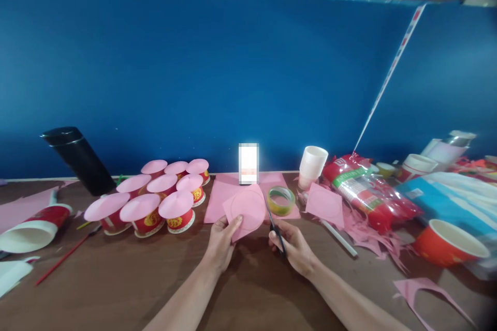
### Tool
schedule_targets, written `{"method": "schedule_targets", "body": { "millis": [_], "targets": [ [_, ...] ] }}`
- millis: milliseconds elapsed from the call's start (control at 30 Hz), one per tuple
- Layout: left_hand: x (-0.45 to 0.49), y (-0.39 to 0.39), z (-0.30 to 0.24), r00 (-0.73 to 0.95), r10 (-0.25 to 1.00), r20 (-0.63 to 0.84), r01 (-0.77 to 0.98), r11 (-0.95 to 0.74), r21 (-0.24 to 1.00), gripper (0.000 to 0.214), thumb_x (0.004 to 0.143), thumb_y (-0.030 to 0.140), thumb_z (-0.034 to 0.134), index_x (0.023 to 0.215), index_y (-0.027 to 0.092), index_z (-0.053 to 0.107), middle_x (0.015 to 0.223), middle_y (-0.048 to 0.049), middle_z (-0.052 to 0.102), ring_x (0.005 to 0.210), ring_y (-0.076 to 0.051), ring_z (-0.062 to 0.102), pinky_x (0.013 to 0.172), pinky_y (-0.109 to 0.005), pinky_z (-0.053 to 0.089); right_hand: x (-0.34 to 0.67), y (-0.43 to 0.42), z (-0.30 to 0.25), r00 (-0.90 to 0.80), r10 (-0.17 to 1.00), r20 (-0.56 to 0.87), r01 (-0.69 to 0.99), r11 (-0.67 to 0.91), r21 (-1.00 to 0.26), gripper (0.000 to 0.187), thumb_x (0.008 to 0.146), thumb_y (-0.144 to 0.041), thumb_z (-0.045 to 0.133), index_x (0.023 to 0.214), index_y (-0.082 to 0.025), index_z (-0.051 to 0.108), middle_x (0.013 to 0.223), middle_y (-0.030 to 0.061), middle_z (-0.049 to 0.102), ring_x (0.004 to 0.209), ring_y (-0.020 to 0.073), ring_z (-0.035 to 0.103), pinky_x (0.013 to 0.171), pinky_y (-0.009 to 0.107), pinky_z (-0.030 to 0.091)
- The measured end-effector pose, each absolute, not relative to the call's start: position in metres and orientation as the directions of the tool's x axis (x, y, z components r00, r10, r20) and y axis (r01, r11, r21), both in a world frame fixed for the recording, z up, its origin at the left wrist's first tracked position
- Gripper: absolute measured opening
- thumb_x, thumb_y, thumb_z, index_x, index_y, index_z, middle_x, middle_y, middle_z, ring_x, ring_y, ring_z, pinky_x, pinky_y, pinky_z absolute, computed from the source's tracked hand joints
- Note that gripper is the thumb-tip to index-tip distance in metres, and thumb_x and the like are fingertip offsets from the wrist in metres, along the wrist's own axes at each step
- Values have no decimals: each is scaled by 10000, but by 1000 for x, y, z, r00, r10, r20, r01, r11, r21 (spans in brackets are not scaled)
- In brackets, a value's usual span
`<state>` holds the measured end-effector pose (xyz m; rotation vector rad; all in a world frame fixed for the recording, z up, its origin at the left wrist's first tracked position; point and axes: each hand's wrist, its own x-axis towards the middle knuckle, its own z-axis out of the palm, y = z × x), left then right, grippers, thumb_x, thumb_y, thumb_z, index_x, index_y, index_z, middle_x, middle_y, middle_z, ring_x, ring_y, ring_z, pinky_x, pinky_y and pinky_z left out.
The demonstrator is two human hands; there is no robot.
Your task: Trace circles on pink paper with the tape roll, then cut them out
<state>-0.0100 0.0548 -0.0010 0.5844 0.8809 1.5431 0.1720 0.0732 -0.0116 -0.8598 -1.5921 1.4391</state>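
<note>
My left hand [223,243] pinches a piece of pink paper [248,209] with a round outline drawn on it, thumb on top; part of its edge follows the curve. In my right hand [291,245] is a pair of black-handled scissors [272,214], its blades pointing up and away beside the paper's right edge. How far the blades are apart I cannot make out. Behind the paper lie larger pink sheets [217,196]. A roll of tape [281,201] rests on them, just beyond the scissors.
Several red paper cups with pink cone tops [176,204] stand at left, near a black flask [77,160]. White stacked cups [312,163], a marked pink square [324,204], pink scraps [365,232], a red package [361,186] and an orange cup [446,243] lie right. A blue partition [233,72] rises behind.
</note>
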Motion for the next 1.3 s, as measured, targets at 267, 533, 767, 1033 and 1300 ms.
{"method": "schedule_targets", "body": {
  "millis": [267, 533, 767, 1033, 1300],
  "targets": [
    [-10, 54, 1, -149, 983, -110, -573, 5, 819, 240, 651, 253, 724, 831, 103, 674, 767, -94, 703, 724, -194, 647, 710, -289, 487, 170, 72, -12, -449, 884, 129, -64, 112, -992, 332, 811, -425, 559, 987, -145, 585, 609, -19, 506, 527, 90, 447, 496, 209, 373],
    [-10, 53, 1, -141, 984, -113, -572, 12, 820, 291, 632, 280, 733, 858, 104, 680, 775, -99, 702, 723, -201, 646, 709, -298, 484, 168, 70, -5, -434, 894, 112, -78, 87, -993, 389, 779, -465, 583, 1002, -147, 588, 595, -17, 507, 522, 102, 442, 494, 224, 381],
    [-10, 54, 0, -145, 984, -107, -562, 7, 827, 294, 640, 284, 726, 854, 90, 673, 752, -103, 695, 686, -195, 642, 670, -291, 485, 169, 70, -8, -443, 888, 120, -86, 91, -992, 385, 797, -440, 572, 1033, -137, 578, 605, -15, 512, 532, 97, 447, 500, 220, 385],
    [-10, 57, -3, -155, 983, -97, -555, -6, 832, 278, 643, 282, 725, 843, 96, 677, 748, -93, 695, 678, -180, 634, 674, -278, 480, 168, 70, -8, -437, 893, 109, -79, 82, -993, 369, 786, -458, 578, 975, -140, 585, 612, -12, 513, 536, 103, 454, 498, 217, 388],
    [-10, 55, -2, -157, 983, -96, -559, -8, 829, 291, 624, 295, 737, 841, 109, 683, 758, -91, 700, 691, -191, 640, 676, -283, 480, 169, 70, -9, -436, 893, 108, -86, 79, -993, 363, 782, -455, 585, 977, -149, 579, 606, -16, 507, 531, 102, 447, 506, 223, 390]
  ]
}}
